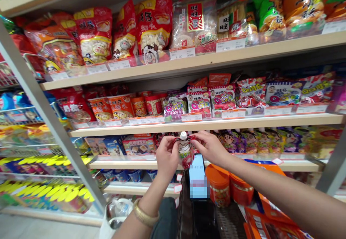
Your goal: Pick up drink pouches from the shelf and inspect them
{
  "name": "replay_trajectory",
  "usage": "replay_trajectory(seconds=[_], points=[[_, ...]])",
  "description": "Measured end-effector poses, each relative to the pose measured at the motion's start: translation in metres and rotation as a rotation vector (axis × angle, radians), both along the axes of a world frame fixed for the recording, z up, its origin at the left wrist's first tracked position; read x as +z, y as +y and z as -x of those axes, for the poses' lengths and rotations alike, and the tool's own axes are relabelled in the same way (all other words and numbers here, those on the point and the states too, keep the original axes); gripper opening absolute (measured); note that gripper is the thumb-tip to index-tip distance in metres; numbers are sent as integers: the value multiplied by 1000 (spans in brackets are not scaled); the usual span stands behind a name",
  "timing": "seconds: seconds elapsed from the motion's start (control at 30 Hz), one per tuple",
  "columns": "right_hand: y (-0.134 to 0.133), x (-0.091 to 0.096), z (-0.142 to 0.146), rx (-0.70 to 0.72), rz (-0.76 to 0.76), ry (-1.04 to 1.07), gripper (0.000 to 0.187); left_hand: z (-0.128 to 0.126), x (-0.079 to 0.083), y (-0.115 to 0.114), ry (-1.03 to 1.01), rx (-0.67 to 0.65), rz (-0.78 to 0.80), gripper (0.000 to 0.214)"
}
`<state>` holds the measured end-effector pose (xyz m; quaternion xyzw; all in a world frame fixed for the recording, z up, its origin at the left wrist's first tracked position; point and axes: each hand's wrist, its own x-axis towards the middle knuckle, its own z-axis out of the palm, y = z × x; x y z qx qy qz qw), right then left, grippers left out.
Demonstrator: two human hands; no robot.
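two round plastic jars with orange lids (218,186): near right, beside a phone with a lit blue screen (198,177)
pale wooden shelves (189,127): far side, lined with colourful snack bags (154,26)
red squeeze pouch with white cap (185,153): upright in the middle, between both hands
left hand (167,154): fingertips closed on the pouch's left edge, gold wristband (146,213)
right hand (209,146): thumb and fingers pinching its right upper edge, forearm slanting across orange packs (270,206)

A white cap (183,135) tops my red, cartoon-printed pouch (185,155). My bracelet (145,215) is gold, the phone screen (198,173) pale blue, and the jar lids (217,174) bright orange.
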<state>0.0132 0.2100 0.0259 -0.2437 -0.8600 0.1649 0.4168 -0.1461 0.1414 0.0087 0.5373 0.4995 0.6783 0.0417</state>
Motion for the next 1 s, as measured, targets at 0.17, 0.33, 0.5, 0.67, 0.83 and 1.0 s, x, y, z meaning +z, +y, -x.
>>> replay_trajectory(seconds=[0.17, 0.33, 0.5, 0.67, 0.83, 1.0], points=[[-15, -16, -53, 186, 430, 28, 25, -50, 13, 10, -213, -171, 68, 11], [-14, -52, -89, 212, 696, 129, 31, -92, 11, 29, -317, -328, 149, 14], [-4, -68, -107, 125, 743, 339, 38, -120, -5, 41, -390, -536, 254, 37], [-3, -73, -116, 59, 747, 398, 39, -126, -34, 40, -339, -683, 450, 55], [-6, -77, -121, 92, 736, 373, 35, -119, -46, 37, -298, -792, 526, 57], [-6, -78, -122, 64, 722, 358, 32, -114, -48, 35, -272, -860, 564, 65]])
